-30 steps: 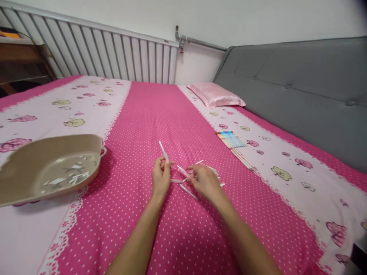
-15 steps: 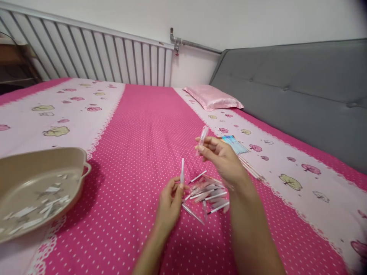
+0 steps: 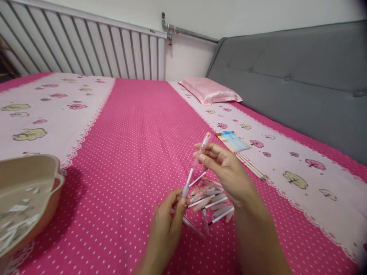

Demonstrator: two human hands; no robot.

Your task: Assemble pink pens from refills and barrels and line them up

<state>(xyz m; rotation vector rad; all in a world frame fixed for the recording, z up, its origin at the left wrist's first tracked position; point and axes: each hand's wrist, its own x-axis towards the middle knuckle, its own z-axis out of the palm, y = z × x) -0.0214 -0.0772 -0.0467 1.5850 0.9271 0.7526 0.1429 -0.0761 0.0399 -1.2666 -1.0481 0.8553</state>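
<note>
My left hand [image 3: 169, 219] pinches a slim pen part, a white pen refill [image 3: 189, 177] with a translucent lower section, pointing up and slightly right. Between the thumb and fingers of my right hand [image 3: 226, 172] is a clear, pinkish pen barrel [image 3: 205, 143], tilted with its upper end to the right. The barrel's lower end is close to the refill's top; whether they touch I cannot tell. Beneath both hands lies a loose pile of pen parts [image 3: 215, 200]: white refills, some dark-tipped, with translucent and pinkish pieces. My right hand hides part of its edge.
A beige basin [image 3: 54, 168] holding white scraps stands at the left. Right of my hands lie a row of blue-topped pens [image 3: 235, 140] and several pinkish-white pens [image 3: 252, 166]. A pink pillow [image 3: 210, 91] rests by the grey headboard [image 3: 286, 61]; a radiator [image 3: 86, 42] lines the wall.
My two hands have come closer, bringing the refill's top near the barrel's lower end. The refill has gone from upright to leaning right. The view has shifted right, so less of the basin shows.
</note>
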